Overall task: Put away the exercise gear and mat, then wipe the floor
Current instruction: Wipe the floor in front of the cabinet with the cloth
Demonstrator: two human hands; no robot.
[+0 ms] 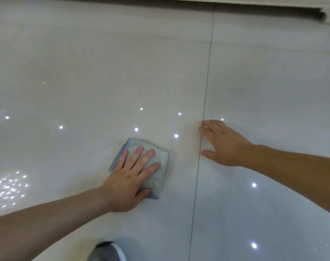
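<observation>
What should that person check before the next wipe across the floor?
1. Cloth lies folded and flat on the floor: ok.
2. Left hand presses on the cloth with fingers spread: ok.
3. Right hand rests on the floor, apart from the cloth: ok.
4. No mat or gear in view on the tiles: ok.
5. Shoe is well apart from the cloth: ok.
6. Cloth clean enough to go on: cannot tell.

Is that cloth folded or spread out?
Folded: the cloth is a thick square pad, layered blue edges showing under the left hand.
</observation>
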